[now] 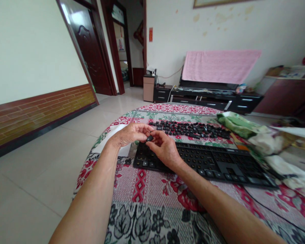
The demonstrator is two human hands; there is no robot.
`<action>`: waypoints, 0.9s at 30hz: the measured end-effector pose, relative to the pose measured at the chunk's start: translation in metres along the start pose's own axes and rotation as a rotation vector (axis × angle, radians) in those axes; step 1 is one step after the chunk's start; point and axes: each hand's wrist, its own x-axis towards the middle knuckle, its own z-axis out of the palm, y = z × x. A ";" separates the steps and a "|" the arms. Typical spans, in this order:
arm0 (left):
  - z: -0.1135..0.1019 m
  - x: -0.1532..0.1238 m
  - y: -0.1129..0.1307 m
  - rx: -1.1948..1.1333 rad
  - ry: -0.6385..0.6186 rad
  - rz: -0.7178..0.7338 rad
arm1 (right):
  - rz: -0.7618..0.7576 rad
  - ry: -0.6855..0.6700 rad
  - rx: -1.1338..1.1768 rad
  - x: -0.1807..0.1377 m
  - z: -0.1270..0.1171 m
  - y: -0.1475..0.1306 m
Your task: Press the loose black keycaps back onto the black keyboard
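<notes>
We see a black keyboard (203, 159) with lighter brownish dots across its middle and pale markings on a few keys. The small keycap (149, 138) is black, as are the loose keycaps (195, 128). Under them we find a tablecloth (128, 186) of crimson flowers and diamonds, green leaves, fine pinkish mesh and a band of charcoal leaves. The paper (124, 151) is white, the cable (274, 211) black. The crumpled bag (237, 123) looks mottled green and white, though blur keeps us from being sure. Beyond, we have a plain pink towel (220, 66), dark red-brown doors (93, 57) and a brown-and-ochre brick-patterned panel (40, 108).
</notes>
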 end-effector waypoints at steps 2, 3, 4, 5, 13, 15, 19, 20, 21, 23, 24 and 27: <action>0.000 0.000 0.001 -0.002 0.018 0.013 | -0.016 -0.019 0.048 0.001 -0.001 0.002; -0.001 0.000 0.000 -0.003 0.030 0.023 | -0.021 -0.027 0.068 0.001 -0.001 0.003; -0.001 0.000 0.000 -0.005 0.040 0.031 | -0.022 -0.032 0.080 0.001 -0.002 0.004; -0.001 0.000 0.000 -0.006 0.047 0.037 | -0.018 -0.034 0.086 0.002 -0.002 0.004; -0.002 0.001 -0.003 -0.003 0.078 0.047 | 0.004 -0.031 0.083 0.002 -0.002 0.006; -0.002 0.002 -0.004 -0.008 0.074 0.047 | 0.000 -0.030 0.082 0.002 -0.002 0.007; -0.003 0.002 -0.004 -0.021 0.064 0.052 | 0.002 -0.024 0.069 0.001 -0.002 0.007; -0.003 0.002 -0.004 -0.022 0.064 0.053 | 0.002 -0.022 0.067 0.001 -0.001 0.007; -0.004 0.002 -0.004 -0.022 0.065 0.054 | 0.001 -0.021 0.065 0.001 -0.001 0.007; -0.003 0.002 -0.004 -0.022 0.064 0.054 | -0.001 -0.019 0.056 0.001 -0.001 0.007; -0.003 0.002 -0.004 -0.023 0.064 0.054 | -0.002 -0.018 0.048 0.001 -0.001 0.007; -0.003 0.001 -0.003 -0.022 0.059 0.053 | -0.001 -0.017 0.015 0.001 -0.002 0.006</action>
